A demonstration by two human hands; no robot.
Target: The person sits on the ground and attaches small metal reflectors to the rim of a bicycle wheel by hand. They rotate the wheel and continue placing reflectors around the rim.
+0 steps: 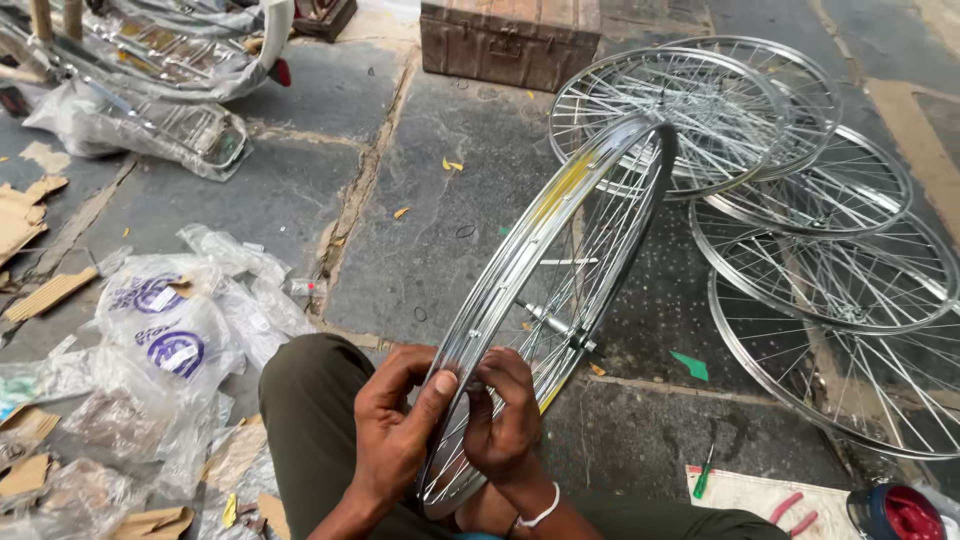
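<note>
Wheel rim (560,260): silver, with a yellow streak. Stacked wheels (800,230): silver, fine spoke pattern. Floor (450,220): grey stone slabs. Trunk (510,40): rusty brown. Bags (170,330): clear with blue round marks. Trousers (310,420): olive. Wristband (540,512): white.

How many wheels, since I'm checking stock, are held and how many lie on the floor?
Held wheel: 1
Floor wheels: 5
Total: 6
</note>
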